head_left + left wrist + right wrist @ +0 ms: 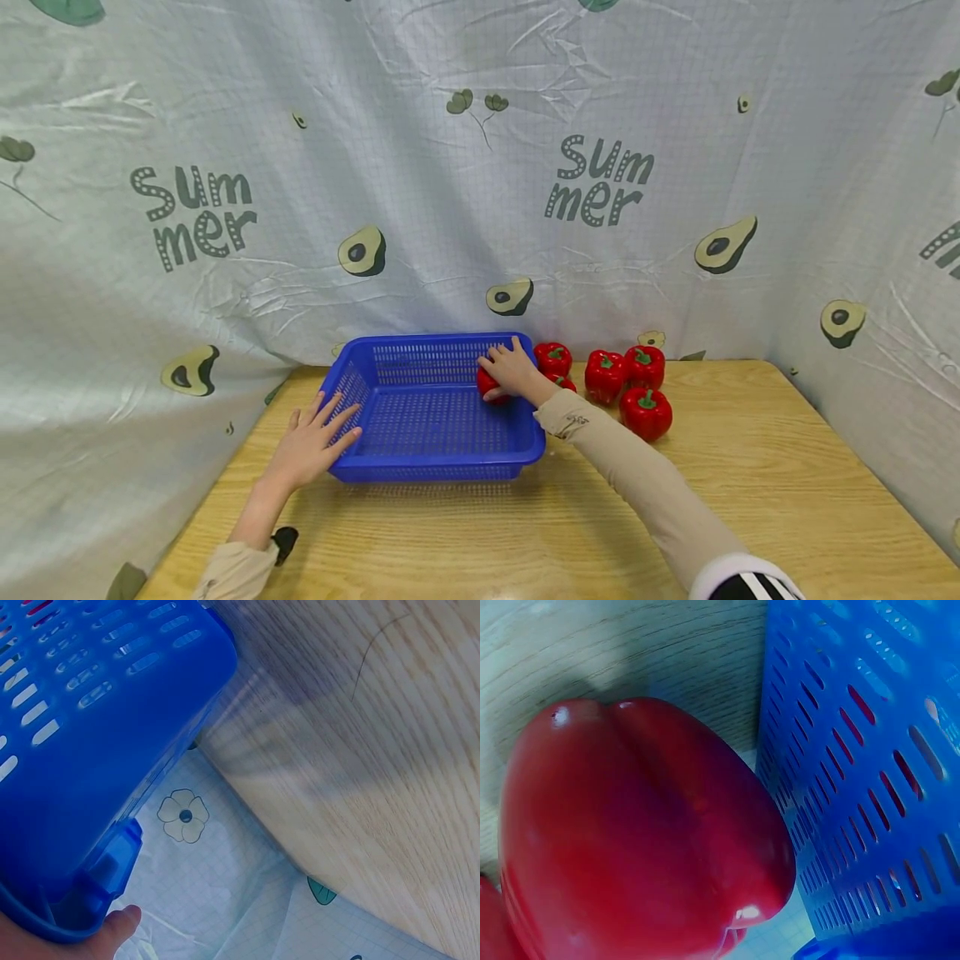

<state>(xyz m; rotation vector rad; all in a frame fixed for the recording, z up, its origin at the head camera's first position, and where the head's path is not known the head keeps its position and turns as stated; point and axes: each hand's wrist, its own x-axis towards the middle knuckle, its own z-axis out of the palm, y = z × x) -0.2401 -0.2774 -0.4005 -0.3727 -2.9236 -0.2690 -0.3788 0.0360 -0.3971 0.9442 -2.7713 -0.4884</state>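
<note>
A blue plastic basket (437,463) with slotted walls stands on the table. My left hand (305,446) rests at its left rim with the fingers spread; in the left wrist view a fingertip (124,924) shows beside the basket rim (71,930). Inside the basket's right end, my right hand (512,371) grips a red bell pepper (489,385) from above, its fingers partly covering it. Another red bell pepper (637,832) fills much of the right wrist view, outside the slotted basket wall (855,787).
Several more red bell peppers, such as one bell pepper (646,413) in front, stand right of the basket near the table's back edge. The wooden table (757,483) ends at a printed cloth (420,167) hanging behind and at both sides.
</note>
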